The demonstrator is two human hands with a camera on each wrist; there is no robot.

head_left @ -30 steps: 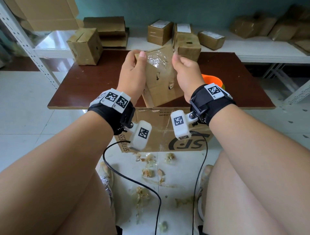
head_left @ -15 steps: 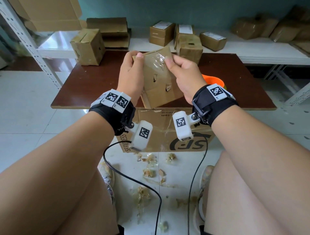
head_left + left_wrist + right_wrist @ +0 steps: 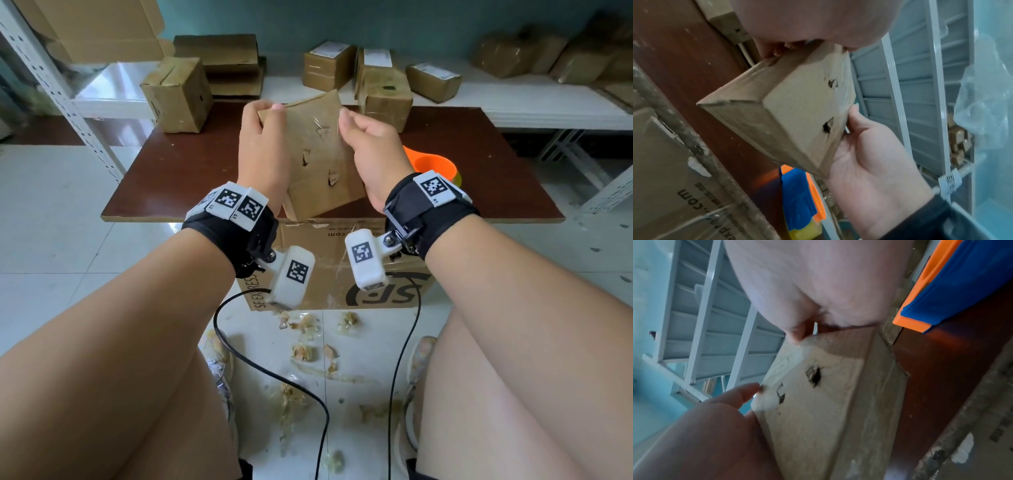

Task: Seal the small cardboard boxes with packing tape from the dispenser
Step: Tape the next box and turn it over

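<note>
I hold a small cardboard box (image 3: 318,161) tilted in the air above the front of the brown table (image 3: 178,171). Its near face has several small torn holes and a strip of clear tape. My left hand (image 3: 263,137) grips its left edge, thumb on the top corner. My right hand (image 3: 359,137) pinches its right edge with curled fingers. The left wrist view shows the box (image 3: 793,105) with the right hand (image 3: 869,154) at its side. In the right wrist view the box (image 3: 828,402) has shiny tape near my thumb. The orange and blue tape dispenser (image 3: 433,164) lies on the table, right of my right hand.
Two small boxes (image 3: 176,94) (image 3: 383,92) stand at the table's back edge. Behind it, a white shelf (image 3: 513,99) holds several more boxes. A large printed carton (image 3: 335,270) sits under the table's front edge. Tape scraps (image 3: 301,353) and two cables (image 3: 274,373) lie on the floor between my legs.
My right hand slid from the taped top of the near face down to the box's right edge. The box tilted slightly; my left hand kept its grip.
</note>
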